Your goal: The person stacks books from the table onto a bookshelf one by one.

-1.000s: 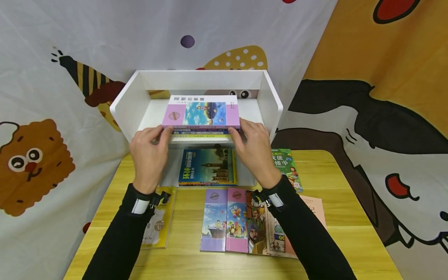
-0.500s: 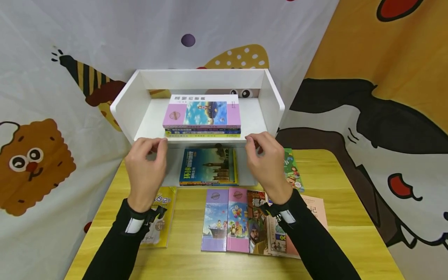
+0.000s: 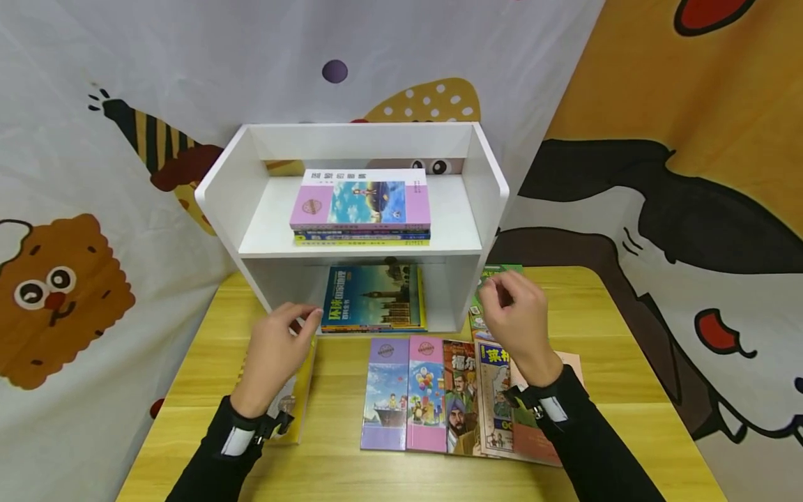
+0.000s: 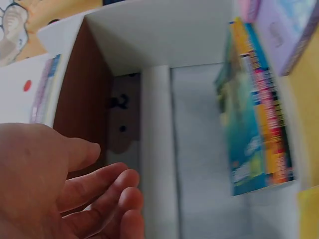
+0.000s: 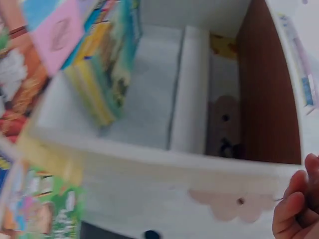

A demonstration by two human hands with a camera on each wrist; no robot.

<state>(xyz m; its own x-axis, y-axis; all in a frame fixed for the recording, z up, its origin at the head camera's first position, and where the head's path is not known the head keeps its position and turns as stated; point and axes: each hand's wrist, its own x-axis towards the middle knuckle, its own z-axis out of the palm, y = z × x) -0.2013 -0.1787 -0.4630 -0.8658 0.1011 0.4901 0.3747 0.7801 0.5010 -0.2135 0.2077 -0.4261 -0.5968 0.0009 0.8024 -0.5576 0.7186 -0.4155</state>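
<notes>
A second ago I had both hands gripping the ends of the stack of books [image 3: 360, 202]; now it sits untouched on the upper level of the white shelf [image 3: 260, 226], and the hands have come away, lower and farther apart. On my head feed the left hand [image 3: 279, 359], fingers loosely bent and thumb held off them, partly hides the yellow book [image 3: 304, 387]. The right hand [image 3: 521, 324], fingers curled, overlaps the green book [image 3: 478, 321]; I can't tell whether its thumb touches them.

Black sleeves [image 3: 210, 466] meet black wrist straps [image 3: 271, 428] bearing white patches [image 3: 238, 441].
</notes>
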